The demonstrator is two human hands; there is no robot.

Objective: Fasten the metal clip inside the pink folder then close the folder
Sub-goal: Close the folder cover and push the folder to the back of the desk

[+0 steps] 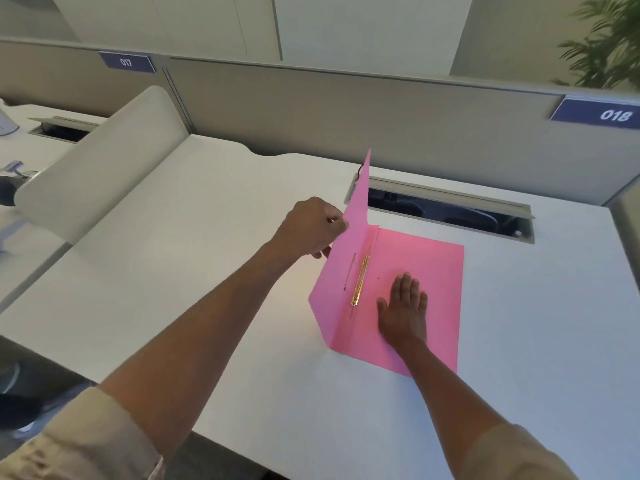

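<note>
The pink folder (429, 271) lies on the white desk (194, 278), its right half flat. Its left cover (358, 206) stands raised, almost upright. My left hand (311, 226) pinches the edge of that raised cover. A gold metal clip (360, 280) lies flat along the inside of the spine. My right hand (403, 306) rests palm down, fingers spread, on the flat right half, just right of the clip.
A cable slot (450, 209) with a raised lid runs along the desk behind the folder. A grey partition (346, 109) with tags 017 and 018 stands at the back. A white side divider (104, 157) rises at the left. A plant (609, 43) stands at the far right.
</note>
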